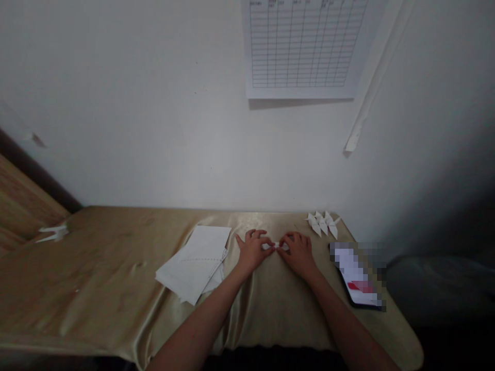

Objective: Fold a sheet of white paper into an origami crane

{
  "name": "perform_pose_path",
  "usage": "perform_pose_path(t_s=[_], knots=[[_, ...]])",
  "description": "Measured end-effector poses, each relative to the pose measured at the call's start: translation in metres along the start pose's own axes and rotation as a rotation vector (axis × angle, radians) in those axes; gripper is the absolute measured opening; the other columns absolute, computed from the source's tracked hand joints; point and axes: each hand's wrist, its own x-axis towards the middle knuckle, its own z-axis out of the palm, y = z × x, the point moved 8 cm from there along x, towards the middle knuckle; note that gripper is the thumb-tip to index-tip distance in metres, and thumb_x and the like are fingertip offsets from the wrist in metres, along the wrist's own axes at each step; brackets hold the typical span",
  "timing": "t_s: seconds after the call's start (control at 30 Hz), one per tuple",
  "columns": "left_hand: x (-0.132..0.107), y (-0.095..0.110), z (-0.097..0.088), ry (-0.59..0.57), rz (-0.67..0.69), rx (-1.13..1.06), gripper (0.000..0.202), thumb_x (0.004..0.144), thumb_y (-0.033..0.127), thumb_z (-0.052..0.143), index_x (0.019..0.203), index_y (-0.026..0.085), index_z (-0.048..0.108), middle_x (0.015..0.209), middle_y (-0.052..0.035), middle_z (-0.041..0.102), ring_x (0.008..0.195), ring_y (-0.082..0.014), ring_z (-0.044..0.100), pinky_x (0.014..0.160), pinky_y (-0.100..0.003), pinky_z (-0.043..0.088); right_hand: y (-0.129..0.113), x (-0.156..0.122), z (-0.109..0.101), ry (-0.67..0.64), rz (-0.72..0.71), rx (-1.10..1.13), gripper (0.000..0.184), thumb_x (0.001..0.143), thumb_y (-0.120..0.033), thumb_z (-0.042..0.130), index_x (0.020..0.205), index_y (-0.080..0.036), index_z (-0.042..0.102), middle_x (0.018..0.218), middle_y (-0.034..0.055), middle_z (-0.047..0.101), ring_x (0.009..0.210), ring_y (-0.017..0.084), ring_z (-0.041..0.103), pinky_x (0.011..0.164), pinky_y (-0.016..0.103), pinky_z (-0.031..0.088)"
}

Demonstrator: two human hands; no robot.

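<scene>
Table under shiny gold satin cloth (116, 288). On it: loose stack of white paper sheets (197, 263) centre-left, small white folded paper piece (276, 246) centre, white folded paper cranes (323, 222) far-right corner, black smartphone (358, 278) right edge.

A satin-like golden cloth (116, 268) is covering the table, gleaming softly and rippling into smooth creases near its front edge. The small folded paper piece (276, 247) that the left hand (253, 250) and right hand (297, 251) are pinching is looking matt white and crisp. The stack of paper sheets (197, 263) beside them is showing the same dull white finish. The folded paper cranes (323, 222) are looking stiff and sharply creased. The smartphone (358, 281) is lying with a glossy glass face. Behind, the painted wall (154, 129) is appearing matt and smooth, the printed chart (305, 46) is hanging as thin paper, and the wooden board (23, 206) is showing a grained brown surface.
</scene>
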Motion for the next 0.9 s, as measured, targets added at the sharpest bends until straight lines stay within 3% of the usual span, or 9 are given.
perform_pose_path(t_s=[0.13, 0.33, 0.7, 0.9], knots=[[0.001, 0.000, 0.000, -0.002, -0.002, -0.006, 0.015, 0.080, 0.042, 0.077, 0.095, 0.040, 0.075, 0.136, 0.0025, 0.060, 0.134, -0.0343, 0.039, 0.105, -0.083, 0.002, 0.000, 0.001, 0.001, -0.001, 0.018, -0.010, 0.019, 0.085, -0.046, 0.065, 0.097, -0.031, 0.068, 0.122, 0.0054, 0.058, 0.120, 0.030, 0.046, 0.109, 0.055, 0.026], [0.006, -0.006, 0.002, -0.044, -0.007, -0.017, 0.019, 0.079, 0.037, 0.077, 0.096, 0.045, 0.075, 0.139, 0.0046, 0.058, 0.138, -0.0379, 0.034, 0.102, -0.085, 0.000, 0.008, 0.005, 0.006, -0.044, 0.016, 0.046, 0.016, 0.085, -0.033, 0.064, 0.100, -0.034, 0.068, 0.124, 0.0040, 0.058, 0.124, 0.028, 0.045, 0.109, 0.053, 0.026], [0.006, -0.013, -0.002, -0.177, -0.004, 0.005, 0.032, 0.084, 0.032, 0.072, 0.105, 0.056, 0.071, 0.148, 0.0087, 0.051, 0.143, -0.0397, 0.029, 0.103, -0.084, 0.002, 0.024, 0.011, 0.017, -0.121, -0.010, 0.121, 0.031, 0.080, -0.018, 0.059, 0.107, -0.032, 0.067, 0.122, 0.0041, 0.057, 0.124, 0.024, 0.045, 0.109, 0.046, 0.025], [0.004, -0.013, -0.001, -0.150, 0.019, 0.029, 0.036, 0.086, 0.035, 0.069, 0.113, 0.057, 0.067, 0.147, 0.0086, 0.052, 0.142, -0.0377, 0.031, 0.107, -0.081, 0.003, 0.023, 0.008, 0.017, -0.110, -0.009, 0.102, 0.035, 0.082, -0.018, 0.057, 0.112, -0.033, 0.066, 0.124, 0.0044, 0.057, 0.125, 0.024, 0.045, 0.111, 0.046, 0.024]])
